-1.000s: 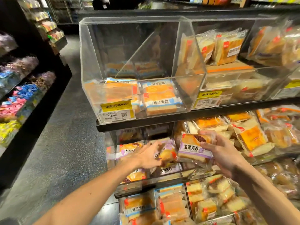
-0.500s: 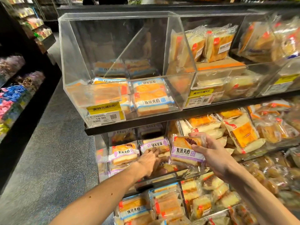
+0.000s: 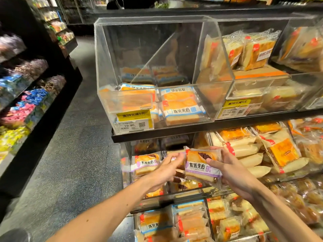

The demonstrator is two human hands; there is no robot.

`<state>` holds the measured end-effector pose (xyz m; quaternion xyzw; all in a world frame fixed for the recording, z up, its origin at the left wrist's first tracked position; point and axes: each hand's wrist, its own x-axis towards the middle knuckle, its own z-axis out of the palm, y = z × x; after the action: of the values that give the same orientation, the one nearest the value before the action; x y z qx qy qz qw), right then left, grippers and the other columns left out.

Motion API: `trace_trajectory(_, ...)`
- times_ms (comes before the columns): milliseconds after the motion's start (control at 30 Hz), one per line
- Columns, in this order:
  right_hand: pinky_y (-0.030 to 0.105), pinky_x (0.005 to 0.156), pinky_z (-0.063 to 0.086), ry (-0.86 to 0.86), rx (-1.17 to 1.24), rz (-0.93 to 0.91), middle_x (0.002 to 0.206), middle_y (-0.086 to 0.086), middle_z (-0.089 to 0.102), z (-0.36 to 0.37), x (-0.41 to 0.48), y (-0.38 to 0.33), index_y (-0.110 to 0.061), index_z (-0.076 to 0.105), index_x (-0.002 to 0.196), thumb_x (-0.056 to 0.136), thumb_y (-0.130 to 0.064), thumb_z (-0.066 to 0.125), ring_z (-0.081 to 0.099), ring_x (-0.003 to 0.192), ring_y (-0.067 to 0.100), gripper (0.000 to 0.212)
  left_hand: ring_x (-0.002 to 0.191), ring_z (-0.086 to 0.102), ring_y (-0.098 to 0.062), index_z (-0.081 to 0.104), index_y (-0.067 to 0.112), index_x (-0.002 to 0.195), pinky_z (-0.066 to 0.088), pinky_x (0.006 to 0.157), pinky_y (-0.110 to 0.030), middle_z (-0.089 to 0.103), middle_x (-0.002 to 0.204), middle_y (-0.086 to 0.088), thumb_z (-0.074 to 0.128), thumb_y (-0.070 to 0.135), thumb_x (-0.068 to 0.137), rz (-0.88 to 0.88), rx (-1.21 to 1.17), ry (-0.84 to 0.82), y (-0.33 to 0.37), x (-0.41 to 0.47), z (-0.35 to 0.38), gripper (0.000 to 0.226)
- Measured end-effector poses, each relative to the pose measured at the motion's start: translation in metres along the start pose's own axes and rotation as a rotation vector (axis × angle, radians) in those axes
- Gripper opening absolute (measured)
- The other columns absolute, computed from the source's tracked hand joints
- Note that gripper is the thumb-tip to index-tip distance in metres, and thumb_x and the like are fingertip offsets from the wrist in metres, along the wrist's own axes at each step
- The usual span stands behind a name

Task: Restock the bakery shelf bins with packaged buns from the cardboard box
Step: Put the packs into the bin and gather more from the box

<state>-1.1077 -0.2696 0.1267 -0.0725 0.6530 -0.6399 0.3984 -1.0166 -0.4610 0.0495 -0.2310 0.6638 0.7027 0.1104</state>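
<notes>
Two hands frame one purple-labelled bun pack [image 3: 201,169] at the front edge of the middle shelf bin [image 3: 174,200]: right hand [image 3: 232,173] pinching its right end, blurred left hand [image 3: 166,172] curled at its left end, grip unclear, pack's long side running along the shelf edge.

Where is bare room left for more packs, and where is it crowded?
Free: the clear acrylic top-left bin, open above its low layer of blue-label bun packs. Crowded: the middle-shelf bin around the purple-label bun pack in the right hand, and the heaped orange-label packs rightward.
</notes>
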Motion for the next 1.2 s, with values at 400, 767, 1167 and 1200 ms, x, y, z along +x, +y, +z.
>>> trace_trajectory(400, 0.035, 0.058, 0.059, 0.236, -0.111, 0.07, 0.109, 0.017, 0.069, 0.079, 0.047, 0.059, -0.003, 0.041, 0.123, 0.081, -0.01, 0.08, 0.074, 0.086, 0.029, 0.057, 0.117, 0.053, -0.021, 0.042, 0.045, 0.132, 0.043, 0.094, -0.035, 0.054, 0.127, 0.003, 0.061, 0.037, 0.096, 0.196, 0.668, 0.396, -0.019, -0.059, -0.029, 0.041)
trace_trajectory(767, 0.041, 0.084, 0.055, -0.041, -0.799, -0.107, 0.106, 0.003, 0.065, 0.126, 0.119, 0.063, -0.023, 0.027, 0.118, 0.083, -0.013, 0.075, 0.065, 0.094, 0.021, 0.061, 0.121, 0.054, -0.035, 0.044, 0.0, 0.138, 0.042, 0.106, -0.045, 0.056, 0.128, -0.019, 0.053, -0.004, 0.094, -0.206, 1.225, 0.649, -0.01, -0.027, -0.056, 0.046)
trace_trajectory(1167, 0.042, 0.118, 0.028, -0.222, -1.094, -0.141, 0.155, 0.007, 0.04, 0.116, 0.141, 0.075, -0.023, 0.027, 0.153, 0.097, -0.043, 0.056, 0.031, 0.145, 0.03, 0.066, 0.141, 0.028, -0.038, 0.043, 0.003, 0.144, 0.04, 0.11, -0.045, 0.024, 0.157, -0.021, 0.045, -0.001, 0.097, -0.408, 1.347, 0.687, -0.031, -0.001, -0.053, 0.047)
trace_trajectory(1200, 0.041, 0.117, 0.03, -0.226, -1.069, -0.154, 0.153, 0.008, 0.042, 0.112, 0.137, 0.073, -0.023, 0.028, 0.153, 0.096, -0.042, 0.058, 0.033, 0.144, 0.03, 0.066, 0.14, 0.032, -0.038, 0.045, 0.003, 0.143, 0.041, 0.109, -0.045, 0.027, 0.155, -0.02, 0.049, -0.002, 0.095, -0.392, 1.33, 0.685, -0.029, -0.006, -0.052, 0.048)
